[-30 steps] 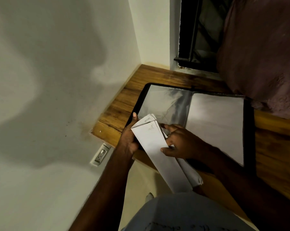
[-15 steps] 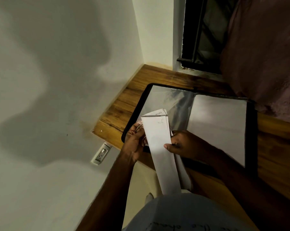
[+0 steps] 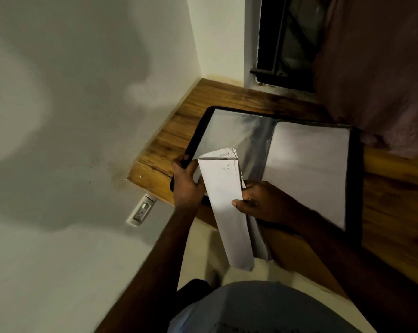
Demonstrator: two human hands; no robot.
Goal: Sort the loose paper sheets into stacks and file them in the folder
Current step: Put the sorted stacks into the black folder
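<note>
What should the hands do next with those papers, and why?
Probably slide the paper stack into the folder's empty left sleeve. Both the left hand and right hand grip it right above that sleeve, while the right sleeve already holds a sheet.

Home room: wooden desk (image 3: 395, 188), curtained window (image 3: 287, 39), wall socket (image 3: 140, 212).

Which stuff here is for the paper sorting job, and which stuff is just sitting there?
For the job:
paper sheets, held by the left hand and right hand
open black folder

Just there:
wooden table
wall socket
window
pinkish cloth
</note>
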